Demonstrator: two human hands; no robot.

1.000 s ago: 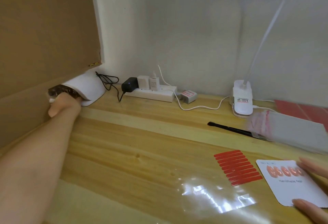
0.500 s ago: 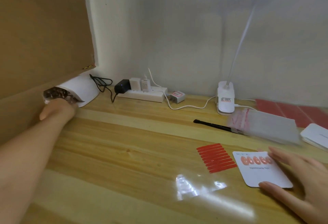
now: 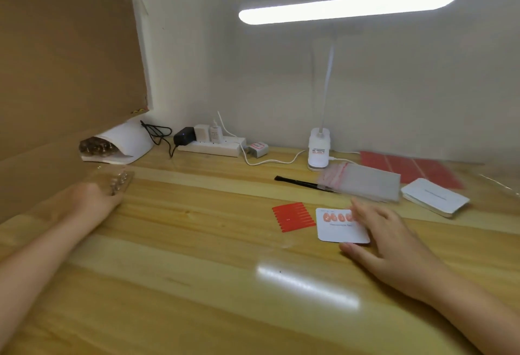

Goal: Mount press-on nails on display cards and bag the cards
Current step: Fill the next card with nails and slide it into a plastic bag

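**Left hand holds a strip of nails, right hand steadies the card**

At the far left a cardboard sheet [image 3: 64, 73] leans over the counter [image 3: 174, 284], and under its lower edge sits a white nail lamp [image 3: 123, 143]. Just in front of it, your left hand [image 3: 90, 200] grips a clear strip of nails [image 3: 119, 181] by its near end; the strip is blurred, so you cannot count the nails on it.

Along the wall lie a black cord [image 3: 157, 132], a power strip [image 3: 211, 148] with plugs in it, and the clip base of a desk lamp [image 3: 318, 149], whose lit bar hangs above.

Nearer you, a red tab sheet [image 3: 292, 217] lies flat, touching the left edge of a white card [image 3: 337, 231] that carries a row of pink nails [image 3: 336, 217] along its top. Your right hand [image 3: 385, 239] rests on that card with fingers spread and relaxed: fingertips over its top right corner, thumb at its lower edge.

Behind the card, a black brush [image 3: 298, 183] runs under a stack of clear bags [image 3: 363, 186]. Right of the bags lies a stack of blank cards [image 3: 433, 200], with red sheets [image 3: 408, 166] beyond.
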